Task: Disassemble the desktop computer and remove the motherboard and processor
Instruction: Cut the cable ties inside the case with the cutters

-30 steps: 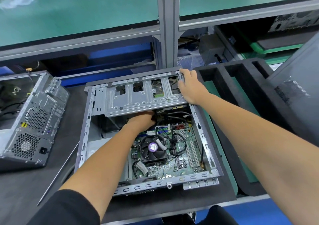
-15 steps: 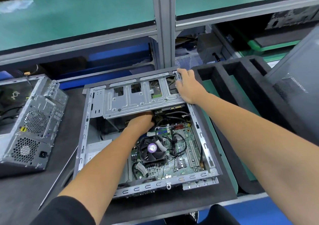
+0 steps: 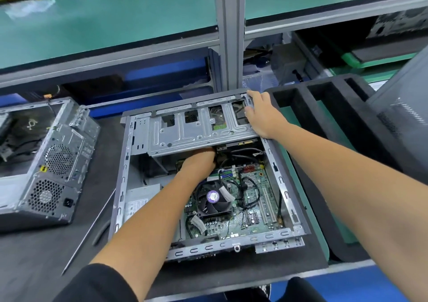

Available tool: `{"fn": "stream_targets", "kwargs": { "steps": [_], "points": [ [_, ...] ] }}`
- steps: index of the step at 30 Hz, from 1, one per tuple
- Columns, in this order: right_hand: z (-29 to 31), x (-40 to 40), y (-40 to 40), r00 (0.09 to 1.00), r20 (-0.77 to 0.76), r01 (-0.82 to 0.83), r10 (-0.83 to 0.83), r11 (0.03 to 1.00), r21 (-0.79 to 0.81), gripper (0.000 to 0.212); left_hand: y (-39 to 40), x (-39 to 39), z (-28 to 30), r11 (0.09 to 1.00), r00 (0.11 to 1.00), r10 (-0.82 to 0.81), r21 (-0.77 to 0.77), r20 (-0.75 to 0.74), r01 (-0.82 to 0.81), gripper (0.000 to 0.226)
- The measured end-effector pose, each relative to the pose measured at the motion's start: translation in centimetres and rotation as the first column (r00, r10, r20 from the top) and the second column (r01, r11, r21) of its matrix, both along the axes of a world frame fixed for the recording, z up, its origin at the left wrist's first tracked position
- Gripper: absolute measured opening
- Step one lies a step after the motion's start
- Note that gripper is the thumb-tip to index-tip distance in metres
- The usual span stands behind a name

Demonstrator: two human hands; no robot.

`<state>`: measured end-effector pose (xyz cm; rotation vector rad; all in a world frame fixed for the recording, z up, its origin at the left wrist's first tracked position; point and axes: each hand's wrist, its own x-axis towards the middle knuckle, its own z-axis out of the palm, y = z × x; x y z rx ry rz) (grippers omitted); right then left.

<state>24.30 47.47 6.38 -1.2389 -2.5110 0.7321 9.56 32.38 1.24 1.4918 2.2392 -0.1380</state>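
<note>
Under the drive cage (image 3: pixel 199 131), the left hand (image 3: pixel 199 160) hides its fingers, grip unreadable; the right hand (image 3: pixel 261 116) grasps the cage's corner.

Dark grey surface (image 3: pixel 46 262). Open computer case (image 3: pixel 118 197) flat at centre. Second metal case (image 3: pixel 58 169) at left, well apart. Thin metal rod (image 3: pixel 88 232) between them. Black foam tray (image 3: pixel 308 107) at right, touching open case's right side.
</note>
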Motion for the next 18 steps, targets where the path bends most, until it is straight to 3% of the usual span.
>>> {"fn": "stream_targets", "kwargs": {
  "steps": [5, 9, 12, 18],
  "points": [
    [0.0, 0.1, 0.0, 0.998, 0.026, -0.055, 0.054, 0.998, 0.029, 0.039, 0.1, -0.4, 0.3, 1.0, 1.0, 0.007, -0.011, -0.003, -0.007, 0.008],
    [0.0, -0.1, 0.1, 1.0, -0.01, 0.015, -0.016, 0.999, -0.033, 0.047, -0.3, -0.2, 0.5, 1.0, 1.0, -0.008, -0.012, -0.016, 0.008, 0.027],
    [-0.2, -0.2, 0.1, 0.999, -0.021, 0.025, -0.026, 0.999, -0.048, 0.047, -0.5, -0.2, 0.9, 1.0, 1.0, -0.008, -0.012, -0.006, 0.008, 0.028],
    [0.0, -0.1, 0.2, 0.999, -0.035, 0.026, -0.028, 0.999, -0.043, 0.044, -2.5, -0.1, 1.4, 0.987, 0.999, 0.017, 0.161, 0.041, -0.023, 0.029]
  ]
}}
